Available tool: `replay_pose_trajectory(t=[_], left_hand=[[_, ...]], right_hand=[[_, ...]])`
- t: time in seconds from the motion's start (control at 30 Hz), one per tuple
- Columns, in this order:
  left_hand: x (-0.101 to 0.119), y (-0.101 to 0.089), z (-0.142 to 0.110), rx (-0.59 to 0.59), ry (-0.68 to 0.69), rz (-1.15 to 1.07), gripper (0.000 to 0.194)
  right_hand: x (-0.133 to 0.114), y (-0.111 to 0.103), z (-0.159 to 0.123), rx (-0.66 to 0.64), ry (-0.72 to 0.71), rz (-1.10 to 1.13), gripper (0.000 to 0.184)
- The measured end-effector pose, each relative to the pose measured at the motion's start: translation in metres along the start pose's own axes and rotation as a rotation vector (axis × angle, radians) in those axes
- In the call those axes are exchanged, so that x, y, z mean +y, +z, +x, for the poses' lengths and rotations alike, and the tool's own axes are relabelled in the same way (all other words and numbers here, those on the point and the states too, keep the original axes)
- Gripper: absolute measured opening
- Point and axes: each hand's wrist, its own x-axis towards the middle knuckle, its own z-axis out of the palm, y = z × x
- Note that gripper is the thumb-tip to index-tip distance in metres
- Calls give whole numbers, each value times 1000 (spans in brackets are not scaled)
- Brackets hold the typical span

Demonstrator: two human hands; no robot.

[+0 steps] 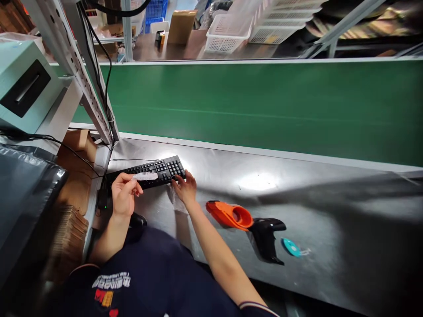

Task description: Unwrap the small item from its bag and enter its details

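While 1 label (144, 176) is held, 1 keyboard (148, 171) is touched.

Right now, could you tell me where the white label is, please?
In the head view, the white label is pinched in the left hand, just over the black keyboard at the table's left end.

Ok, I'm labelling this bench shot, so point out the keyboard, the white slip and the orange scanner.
keyboard (155, 169): head view, on the middle rows of keys.
white slip (145, 176): head view, on its middle, pinched in the left hand (124, 196).
orange scanner (229, 215): head view, on its orange head.
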Motion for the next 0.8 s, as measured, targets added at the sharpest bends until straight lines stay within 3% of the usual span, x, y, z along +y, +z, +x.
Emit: replay_pose_trajectory(t=[0.13, 0.23, 0.33, 0.47, 0.57, 0.7, 0.77, 0.8], left_hand=[[-2, 5, -3, -37, -20, 8, 33], [-2, 6, -5, -36, -25, 13, 34], [1, 4, -5, -18, -29, 19, 35], [4, -4, -7, -6, -8, 9, 38], [-3, -11, -8, 24, -13, 5, 45], [-24, -12, 7, 62, -39, -89, 53], [-33, -8, 14, 42, -59, -141, 59], [-36, -5, 16, 19, -70, -158, 61]], right_hand=[[-12, -7, -4, -33, 15, -26, 39], [-42, -9, 6, -29, -92, 14, 41], [-78, -6, 16, -127, -188, 35, 42], [-103, -2, 23, -264, -76, 17, 40], [-94, 2, 20, -168, -75, 80, 40], [-74, 18, 4, 54, -155, 251, 49], [-74, 20, -9, 112, -244, 348, 45], [-77, 18, -16, 135, -220, 397, 37]])
